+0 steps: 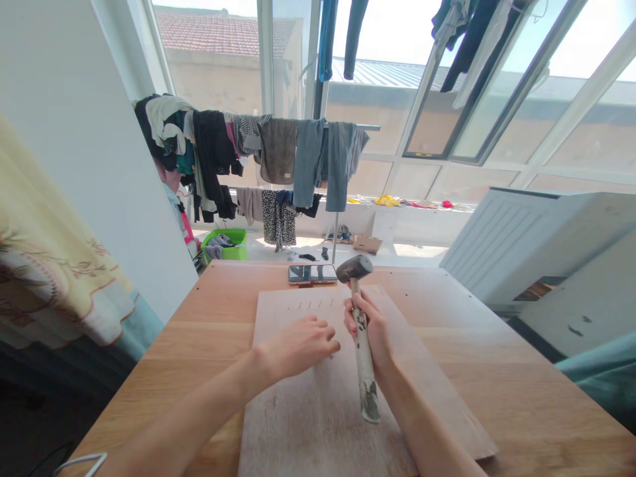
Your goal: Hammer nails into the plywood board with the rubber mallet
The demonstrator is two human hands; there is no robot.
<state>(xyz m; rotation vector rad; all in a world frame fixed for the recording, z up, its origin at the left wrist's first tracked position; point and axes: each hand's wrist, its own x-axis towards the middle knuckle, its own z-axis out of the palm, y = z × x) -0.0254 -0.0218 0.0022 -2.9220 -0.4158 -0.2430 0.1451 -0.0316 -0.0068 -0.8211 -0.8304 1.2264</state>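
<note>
My right hand (373,324) is wrapped around the pale, paint-worn handle of a mallet (365,361). Its dark head points up and away from me, above the far part of a wooden board (298,411). Over the middle of that board, my left hand (305,344) has its fingers curled together. A small thin tip, apparently a nail, shows beneath the fingertips; most of it is hidden. Several thin nails (320,303) stand in a short row near the board's far edge.
A phone (312,273) lies at the far edge of the wooden table (199,358), just beyond the board. A white cable (82,462) rests at the near left corner. Past the table are a laundry rack with clothes (278,152) and a green basket (238,246).
</note>
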